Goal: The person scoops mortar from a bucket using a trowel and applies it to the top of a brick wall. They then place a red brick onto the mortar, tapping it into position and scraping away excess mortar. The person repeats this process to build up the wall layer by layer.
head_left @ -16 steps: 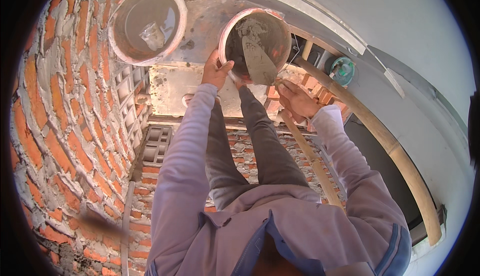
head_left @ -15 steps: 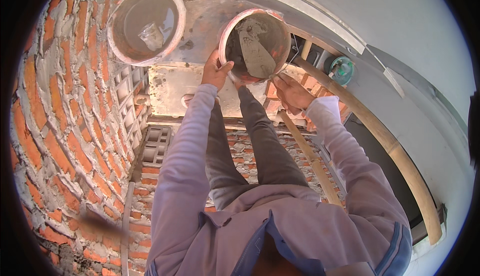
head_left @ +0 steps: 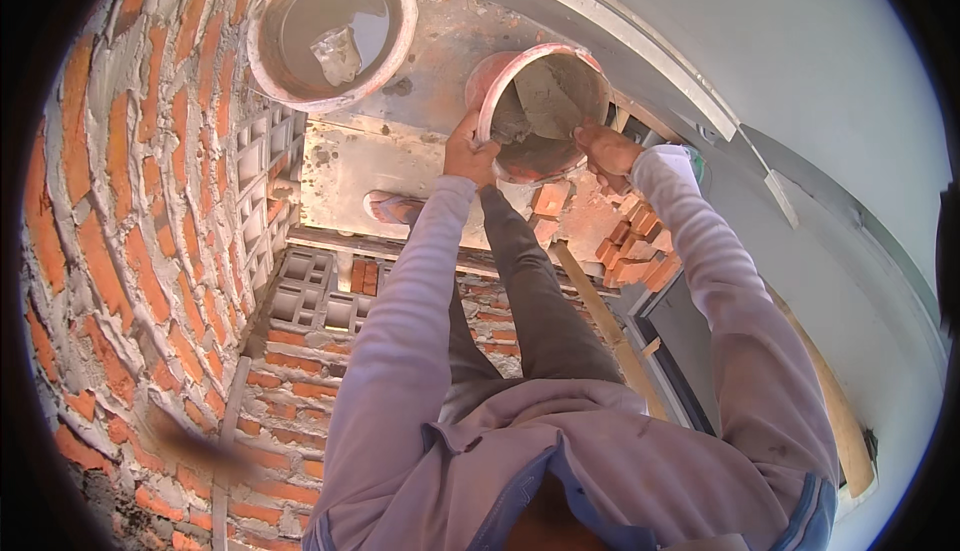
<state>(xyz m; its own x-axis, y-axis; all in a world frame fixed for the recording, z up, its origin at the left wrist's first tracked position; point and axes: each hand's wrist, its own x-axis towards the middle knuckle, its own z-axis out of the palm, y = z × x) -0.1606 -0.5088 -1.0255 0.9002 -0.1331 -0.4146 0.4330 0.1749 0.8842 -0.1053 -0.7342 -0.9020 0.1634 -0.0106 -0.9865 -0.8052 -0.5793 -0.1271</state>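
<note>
A tilted reddish bucket (head_left: 490, 73) with grey mortar (head_left: 512, 123) inside hangs in front of me. My left hand (head_left: 470, 154) is closed on its left rim, the thumb pressed to the side. At the right rim, my right hand (head_left: 607, 151) is closed around the handle end of a mortar-coated trowel (head_left: 550, 101). The trowel's blade lies inside the bucket, and its handle is hidden by the fingers.
A wide tub (head_left: 404, 26) of grey water holding a pale crumpled lump (head_left: 337, 56) stands at far left. Broken bricks (head_left: 640, 241) are piled at right, beside a wooden pole (head_left: 605, 321). A rough brick wall (head_left: 110, 221) rises at left. My foot (head_left: 392, 208) rests on the board (head_left: 340, 176).
The bucket and both hands now appear farther right and slightly lower, as the whole view has shifted. The trowel blade has turned in the bucket, and my right hand has come up to the rim.
</note>
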